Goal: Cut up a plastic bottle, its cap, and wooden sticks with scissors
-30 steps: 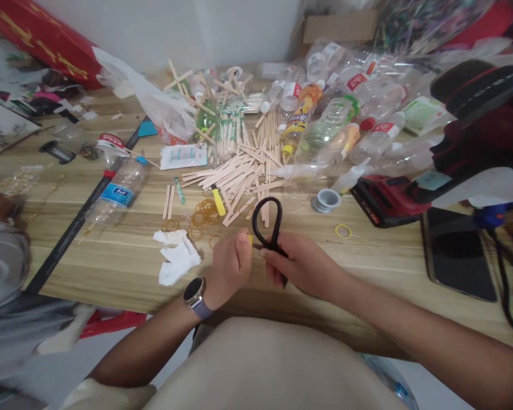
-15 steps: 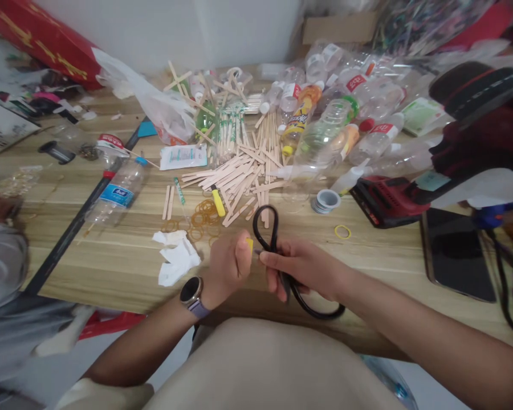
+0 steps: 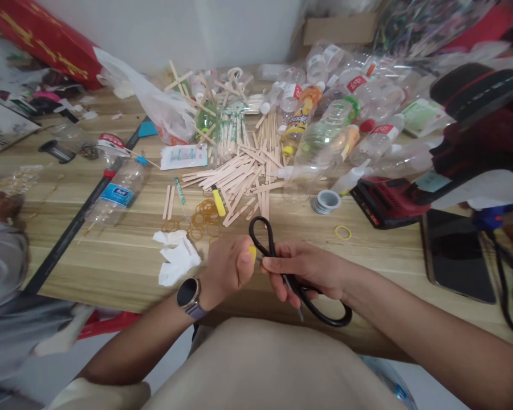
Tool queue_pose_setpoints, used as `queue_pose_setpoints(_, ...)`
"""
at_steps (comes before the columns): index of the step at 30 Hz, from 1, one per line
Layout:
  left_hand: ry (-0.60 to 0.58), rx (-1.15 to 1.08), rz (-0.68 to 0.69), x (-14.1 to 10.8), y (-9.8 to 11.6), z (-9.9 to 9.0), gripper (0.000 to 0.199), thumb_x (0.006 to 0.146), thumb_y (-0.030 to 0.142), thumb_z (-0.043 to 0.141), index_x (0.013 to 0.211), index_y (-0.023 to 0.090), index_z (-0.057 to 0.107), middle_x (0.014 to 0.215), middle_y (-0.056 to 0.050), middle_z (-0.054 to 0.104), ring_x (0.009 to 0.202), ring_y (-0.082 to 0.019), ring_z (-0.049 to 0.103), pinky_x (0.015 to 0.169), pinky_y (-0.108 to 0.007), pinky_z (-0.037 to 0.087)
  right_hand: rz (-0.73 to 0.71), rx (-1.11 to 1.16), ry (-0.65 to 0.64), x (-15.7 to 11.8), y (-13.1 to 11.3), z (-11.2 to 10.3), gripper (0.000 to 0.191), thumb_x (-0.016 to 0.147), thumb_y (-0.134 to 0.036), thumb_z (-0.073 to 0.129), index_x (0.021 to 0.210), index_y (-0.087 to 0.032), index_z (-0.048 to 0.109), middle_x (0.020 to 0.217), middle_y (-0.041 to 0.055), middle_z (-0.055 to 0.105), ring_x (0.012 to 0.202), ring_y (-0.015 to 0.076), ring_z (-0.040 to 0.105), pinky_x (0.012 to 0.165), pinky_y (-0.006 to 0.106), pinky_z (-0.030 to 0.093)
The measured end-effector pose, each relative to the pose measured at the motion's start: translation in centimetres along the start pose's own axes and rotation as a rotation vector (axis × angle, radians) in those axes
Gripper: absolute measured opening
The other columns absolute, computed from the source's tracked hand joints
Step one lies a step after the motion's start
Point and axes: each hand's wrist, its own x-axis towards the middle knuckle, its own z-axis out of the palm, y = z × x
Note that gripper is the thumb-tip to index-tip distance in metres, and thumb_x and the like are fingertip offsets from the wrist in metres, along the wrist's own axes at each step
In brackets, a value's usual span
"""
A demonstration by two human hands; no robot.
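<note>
My left hand [image 3: 233,262], with a watch on the wrist, is closed around a small yellow piece [image 3: 252,253], mostly hidden by the fingers and perhaps a bottle cap. Right beside it, my right hand [image 3: 301,266] grips black-handled scissors [image 3: 298,287] near the blades. The scissors are spread, one handle loop up toward the left hand and the other low at the right. One blade tip points at the yellow piece; whether they touch, I cannot tell. The other tip shows beneath my right fingers. White torn tissue [image 3: 177,259] lies left of my left hand.
Beyond the hands lie wooden craft sticks [image 3: 235,176], rubber bands [image 3: 205,216] and a yellow-handled tool [image 3: 218,202]. Plastic bottles [image 3: 342,125] crowd the back right. A red-black power tool [image 3: 389,202] and a phone [image 3: 457,256] lie right. Another person's hand [image 3: 0,206] is far left.
The scissors have turned in my right hand: the lower handle loop has swung down and right, and a blade tip now shows below the fingers. My left hand has shifted slightly.
</note>
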Motion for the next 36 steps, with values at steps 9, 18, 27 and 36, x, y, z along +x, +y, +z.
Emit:
queue_pose_setpoints(9,-0.101,-0.196,-0.308,1.1,0.3,1.7,0.051,0.103,0.043,0.016,0.058,0.026,0.033,0.051,0.001,0.045,0.050,-0.016,0.047,0.051,-0.030,0.039,-0.188,-0.316,0.522,0.5,1.1,0.8,0.016,0.093,-0.025,0.049,0.081,-0.018,0.055,0.070,0.0070,0.066,0.061,0.0156,0.059,0.051,0.025,0.030)
queue_pose_setpoints(18,0.112,-0.733,-0.075,0.0,3.0,0.4,0.063,0.083,0.074,0.056,0.118,0.022,0.052,0.081,-0.002,0.061,0.069,-0.015,0.057,0.062,-0.028,0.051,-0.234,0.419,0.306,0.2,1.4,1.0,0.047,0.087,-0.069,0.050,0.085,-0.023,0.043,0.051,-0.0047,0.057,0.031,0.0108,0.047,0.028,0.019,0.022)
queue_pose_setpoints(27,0.070,-0.533,0.039,-0.9,4.2,-0.3,0.035,0.091,0.050,0.064,0.116,0.026,0.069,0.097,-0.004,0.068,0.086,-0.018,0.064,0.078,-0.029,0.054,-0.297,0.625,0.124,0.3,2.4,2.2,0.049,0.082,-0.065,0.067,0.079,-0.019,0.053,0.048,-0.0019,0.060,0.033,0.0093,0.052,0.028,0.015,0.023)
queue_pose_setpoints(36,0.058,-0.493,0.163,-0.6,3.9,-0.9,0.043,0.090,0.058,0.060,0.113,0.024,0.071,0.099,-0.005,0.063,0.092,-0.019,0.061,0.084,-0.032,0.054,-0.289,0.655,0.063,0.0,2.8,2.2,0.043,0.085,-0.058,0.067,0.075,-0.018,0.053,0.046,-0.0017,0.059,0.030,0.0099,0.050,0.027,0.016,0.021)
